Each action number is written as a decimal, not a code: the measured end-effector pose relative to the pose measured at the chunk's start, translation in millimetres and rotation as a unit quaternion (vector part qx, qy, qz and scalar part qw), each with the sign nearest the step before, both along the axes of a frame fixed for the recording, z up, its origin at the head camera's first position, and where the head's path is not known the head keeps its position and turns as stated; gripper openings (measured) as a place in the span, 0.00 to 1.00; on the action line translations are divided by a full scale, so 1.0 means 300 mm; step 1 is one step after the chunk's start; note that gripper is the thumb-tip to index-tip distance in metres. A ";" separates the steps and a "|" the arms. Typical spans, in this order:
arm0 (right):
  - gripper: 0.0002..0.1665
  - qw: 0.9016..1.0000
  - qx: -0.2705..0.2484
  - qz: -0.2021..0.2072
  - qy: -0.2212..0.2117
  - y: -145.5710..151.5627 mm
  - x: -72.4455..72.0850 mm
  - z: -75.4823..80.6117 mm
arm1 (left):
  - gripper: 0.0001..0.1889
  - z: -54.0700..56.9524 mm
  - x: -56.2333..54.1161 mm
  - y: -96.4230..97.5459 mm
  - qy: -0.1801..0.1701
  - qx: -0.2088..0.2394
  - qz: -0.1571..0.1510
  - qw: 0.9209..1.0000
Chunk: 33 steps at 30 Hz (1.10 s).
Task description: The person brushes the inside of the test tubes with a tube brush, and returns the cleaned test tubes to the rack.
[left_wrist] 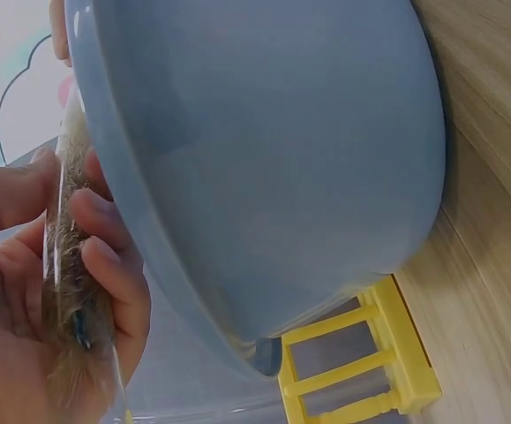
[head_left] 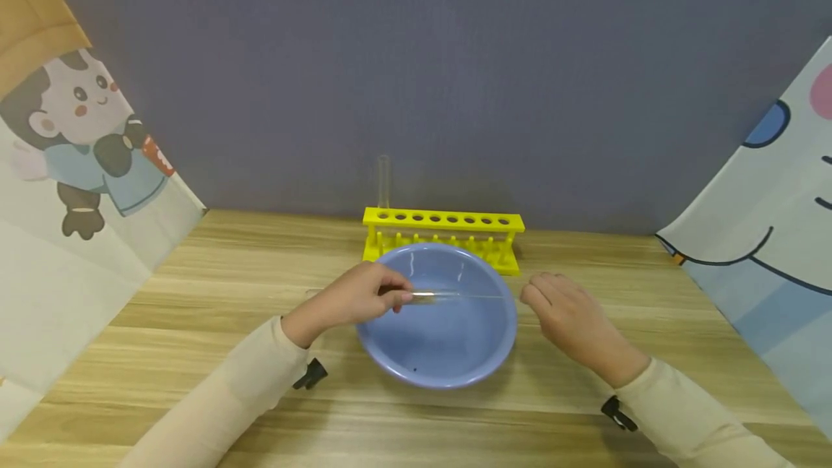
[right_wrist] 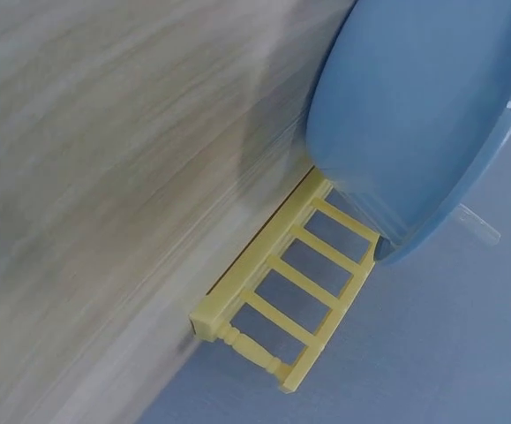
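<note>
Currently grips a clear test tube in the left hand, thumb on one side and fingers curled round the other, level above the blue basin. Inside that tube, tan bristles of a brush (easiest to see from the left wrist), with a thin wire running out to the right. Pinches the outer end of this wire with the right hand, fingers curled, just beyond the basin's right rim. Behind the basin and partly hidden by it, a yellow rack, with a second tube upright in its leftmost hole. Underneath, a wood-grained table; at the back, a grey wall; to the left, a cartoon-printed sheet. On both arms, pale sleeves, with a small black piece near each cuff.
</note>
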State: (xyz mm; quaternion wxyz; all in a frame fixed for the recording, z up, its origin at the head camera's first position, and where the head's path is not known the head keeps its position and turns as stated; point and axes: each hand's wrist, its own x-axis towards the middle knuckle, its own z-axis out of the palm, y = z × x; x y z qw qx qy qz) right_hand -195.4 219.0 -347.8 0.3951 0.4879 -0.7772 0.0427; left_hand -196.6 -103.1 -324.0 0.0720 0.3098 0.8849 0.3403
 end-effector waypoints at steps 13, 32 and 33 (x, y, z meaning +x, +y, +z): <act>0.10 0.998 -0.008 0.000 -0.054 0.016 0.000 0.009 | 0.11 -0.010 0.003 -0.027 0.064 -0.018 0.007 0.998; 0.24 0.988 -0.020 -0.018 -0.155 0.061 0.003 0.020 | 0.14 -0.033 -0.001 -0.061 0.147 -0.027 0.030 0.988; 0.24 0.986 -0.022 -0.015 -0.164 0.064 0.002 0.021 | 0.14 -0.033 -0.001 -0.061 0.156 -0.028 0.031 0.987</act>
